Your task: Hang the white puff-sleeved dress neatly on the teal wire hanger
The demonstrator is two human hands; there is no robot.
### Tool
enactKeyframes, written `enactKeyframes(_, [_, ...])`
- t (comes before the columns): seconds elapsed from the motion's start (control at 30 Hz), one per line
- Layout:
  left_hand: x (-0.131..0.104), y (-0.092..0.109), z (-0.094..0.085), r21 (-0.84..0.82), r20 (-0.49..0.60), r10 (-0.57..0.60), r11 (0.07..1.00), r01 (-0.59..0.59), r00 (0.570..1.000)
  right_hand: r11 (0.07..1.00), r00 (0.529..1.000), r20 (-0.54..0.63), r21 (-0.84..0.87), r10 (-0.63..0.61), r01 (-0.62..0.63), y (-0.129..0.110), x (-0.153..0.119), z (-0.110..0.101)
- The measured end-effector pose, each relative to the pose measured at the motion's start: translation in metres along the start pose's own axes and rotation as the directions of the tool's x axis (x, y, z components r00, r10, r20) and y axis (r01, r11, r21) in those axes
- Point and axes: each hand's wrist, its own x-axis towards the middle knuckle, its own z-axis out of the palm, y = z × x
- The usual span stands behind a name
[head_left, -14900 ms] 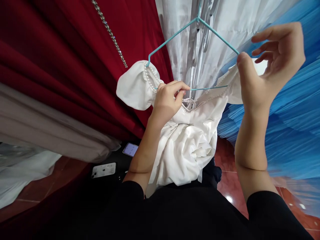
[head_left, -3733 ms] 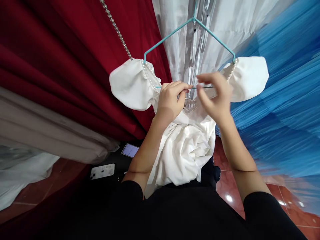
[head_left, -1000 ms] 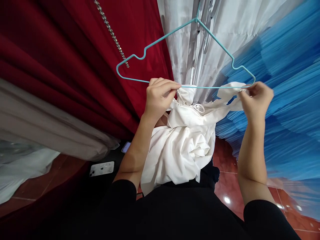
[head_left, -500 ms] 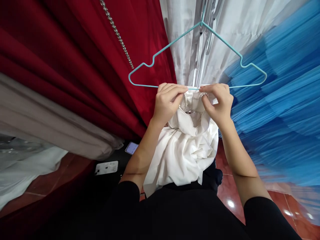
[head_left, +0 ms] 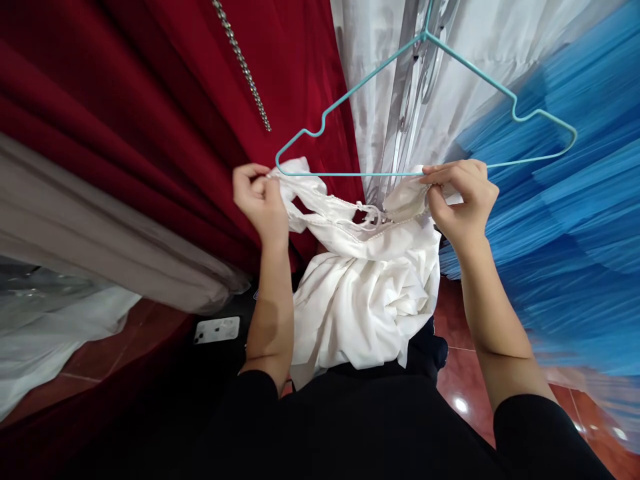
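Observation:
A white dress (head_left: 367, 300) with pearl-beaded edging and a white lace tie lies bunched over my lap, its upper part stretched between my hands. My left hand (head_left: 263, 207) is closed on the dress's left shoulder part, beside the left end of a light-blue wire hanger (head_left: 350, 175). My right hand (head_left: 463, 200) pinches the dress's other shoulder part together with the hanger's bottom bar. The hanger's left corner lies over the white cloth, and its hook runs out of view at the top.
Red fabric (head_left: 300, 67) with a beaded chain (head_left: 245, 67) hangs at left, above greyish-beige cloth (head_left: 125, 233). Blue tulle (head_left: 550, 253) hangs at right, and white fabric (head_left: 510, 40) behind. A white phone (head_left: 217, 330) rests on a black surface at lower left.
My left hand has moved left from the hanger's middle, drawing one shoulder of the dress out to the hanger's end. The hanger and my right hand have shifted right.

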Motion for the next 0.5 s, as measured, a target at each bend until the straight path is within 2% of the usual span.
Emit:
enactKeyframes(0.03, [0.016,0.001,0.001,-0.04,-0.042,0.044,0.998,-0.046,0.998,1.0,1.0,-0.002,0.005,0.004,-0.004,0.0,0.0,0.0])
enactKeyframes(0.1, [0.044,0.013,0.006,-0.08,-0.022,0.113,0.99,-0.114,0.993,1.0,1.0,-0.014,0.009,0.004,-0.003,0.0,0.0,0.001])
enactKeyframes(0.2, [0.065,0.047,0.021,-0.101,0.084,0.21,0.974,-0.201,0.974,1.0,0.998,-0.06,0.019,-0.021,0.022,-0.003,0.0,0.004])
enactKeyframes(0.3, [0.066,0.077,0.04,-0.165,0.162,0.279,0.953,-0.252,0.947,0.999,0.995,-0.094,0.012,-0.035,0.036,-0.006,-0.001,0.005])
enactKeyframes(0.37, [0.061,0.089,0.051,-0.182,0.222,0.334,0.937,-0.297,0.916,0.999,0.994,-0.098,0.004,-0.048,0.049,-0.008,-0.002,0.005])
enactKeyframes(0.5, [0.037,0.106,0.057,-0.226,0.224,0.542,0.837,-0.498,0.81,0.997,0.992,-0.097,-0.005,-0.083,0.083,-0.008,-0.003,0.004])
